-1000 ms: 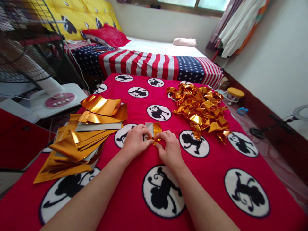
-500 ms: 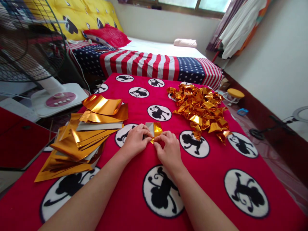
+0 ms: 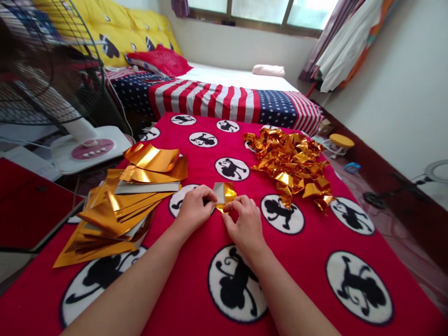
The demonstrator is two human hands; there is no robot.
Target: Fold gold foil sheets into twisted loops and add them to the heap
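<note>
A small piece of gold foil paper point(image 3: 229, 191), partly folded, lies on the red cloth point(image 3: 196, 284), its grey-white back showing on the left half. At its left edge, my left hand point(image 3: 196, 207) is closed, thumb against the fingers. My right hand point(image 3: 245, 224) pinches the near right corner between thumb and forefinger. Left of my hands is a loose stack of flat gold foil sheets point(image 3: 140, 198), some with the pale side up. Far right on the cloth sits a heap of folded gold foil pieces point(image 3: 294, 158).
A white fan base point(image 3: 89, 149) stands beyond the foil stack at the left. Behind the cloth-covered table is a bed with a striped and starred cover point(image 3: 224, 100). On the floor to the right are a yellow stool point(image 3: 341, 141) and a small blue object point(image 3: 352, 168).
My left hand has drawn slightly left from the paper's near corner, and more of the gold near edge shows. My right hand stays at the paper. The view has tilted up a little.
</note>
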